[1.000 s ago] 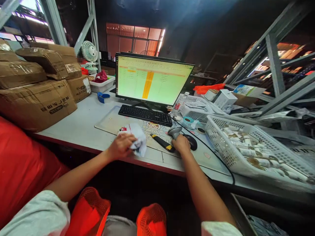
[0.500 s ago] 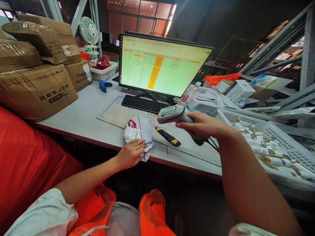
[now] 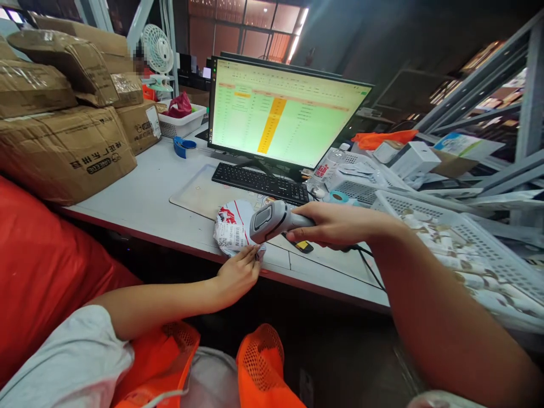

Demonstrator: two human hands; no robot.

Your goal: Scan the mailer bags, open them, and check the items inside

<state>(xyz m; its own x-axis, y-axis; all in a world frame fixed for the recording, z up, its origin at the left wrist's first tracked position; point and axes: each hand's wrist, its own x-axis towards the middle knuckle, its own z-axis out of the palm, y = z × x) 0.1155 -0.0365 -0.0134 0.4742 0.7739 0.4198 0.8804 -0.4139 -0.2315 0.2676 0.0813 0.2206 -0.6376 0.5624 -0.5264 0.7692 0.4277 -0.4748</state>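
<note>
My right hand (image 3: pixel 331 224) is closed around the grip of a grey barcode scanner (image 3: pixel 270 220), whose head hangs over the right side of a white plastic mailer (image 3: pixel 229 235). The mailer has red print and a label with barcodes, and it lies at the desk's front edge. With its fingers pinched together, my left hand (image 3: pixel 242 275) grips the mailer's near right corner. A black and yellow utility knife (image 3: pixel 304 246) lies on the desk mat below the scanner, mostly covered by it and my right hand.
Behind the mailer stand a black keyboard (image 3: pixel 259 182) and a lit monitor (image 3: pixel 284 113). Cardboard boxes (image 3: pixel 63 153) are stacked at the left, near a blue tape dispenser (image 3: pixel 184 147). White baskets (image 3: pixel 488 243) with small rolled packets fill the right. The scanner's cable (image 3: pixel 372 266) trails toward the desk edge.
The scanner has moved left and down, from above the knife to over the mailer, and now hides most of the knife. My left hand has shifted from lying on the mailer to pinching its corner.
</note>
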